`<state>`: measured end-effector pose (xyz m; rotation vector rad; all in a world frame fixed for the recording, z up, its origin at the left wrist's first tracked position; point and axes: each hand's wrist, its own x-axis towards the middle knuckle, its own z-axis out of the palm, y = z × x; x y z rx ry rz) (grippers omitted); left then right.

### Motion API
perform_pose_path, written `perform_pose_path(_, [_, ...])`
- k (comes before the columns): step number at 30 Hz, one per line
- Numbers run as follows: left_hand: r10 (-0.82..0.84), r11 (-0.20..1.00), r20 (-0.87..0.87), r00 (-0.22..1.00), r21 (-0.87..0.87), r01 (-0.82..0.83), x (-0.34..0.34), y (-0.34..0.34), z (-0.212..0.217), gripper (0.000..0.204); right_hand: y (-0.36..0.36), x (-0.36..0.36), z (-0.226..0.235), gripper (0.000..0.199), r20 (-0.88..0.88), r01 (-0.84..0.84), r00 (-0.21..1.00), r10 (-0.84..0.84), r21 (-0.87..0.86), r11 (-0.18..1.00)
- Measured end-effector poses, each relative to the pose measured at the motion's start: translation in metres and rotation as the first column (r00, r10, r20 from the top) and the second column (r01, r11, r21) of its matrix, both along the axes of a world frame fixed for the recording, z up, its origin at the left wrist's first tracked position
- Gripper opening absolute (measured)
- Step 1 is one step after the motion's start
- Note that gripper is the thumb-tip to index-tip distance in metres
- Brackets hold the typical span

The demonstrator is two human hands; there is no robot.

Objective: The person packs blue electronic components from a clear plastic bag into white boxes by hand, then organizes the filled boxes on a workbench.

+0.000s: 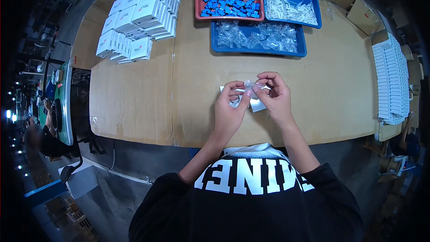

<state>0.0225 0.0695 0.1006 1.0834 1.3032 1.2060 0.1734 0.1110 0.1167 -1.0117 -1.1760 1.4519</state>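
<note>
Between my fingertips is a small clear plastic bag [249,89], pinched from both sides. My left hand [230,107] grips its left side with thumb and fingers. On the opposite side, my right hand [276,96] pinches the bag between thumb and forefinger. Whether anything is inside the bag is too small to tell. Beneath my hands a white card or flattened box piece [258,105] lies on the cardboard tabletop [201,125], partly covered by my fingers.
At the back, a red tray [197,4] holds small blue parts. Beside it a blue tray [319,13] holds thin white pieces; a lower blue tray [260,53] holds clear bags. White boxes [134,18] are stacked at left, more white boxes [389,80] at right. A person [49,130] sits far left.
</note>
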Motion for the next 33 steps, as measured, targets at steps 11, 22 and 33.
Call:
perform_pose_path(11, [0.088, 0.989, 0.443, 0.892, 0.069, -0.132, 0.004, -0.004, 0.007, 0.015, -0.001, 0.007, 0.004, 0.023, -0.139, -0.102, 0.987, 0.081, -0.152, 0.983])
perform_pose_path(22, [0.169, 0.979, 0.443, 0.880, 0.029, -0.202, -0.009, -0.011, 0.024, 0.017, -0.001, -0.003, 0.012, 0.011, -0.336, -0.235, 0.931, 0.145, -0.245, 0.940])
perform_pose_path(33, [0.139, 0.985, 0.447, 0.883, 0.030, -0.170, -0.011, -0.014, 0.039, 0.014, -0.006, -0.010, 0.010, 0.010, -0.261, -0.126, 0.959, 0.109, -0.051, 0.991])
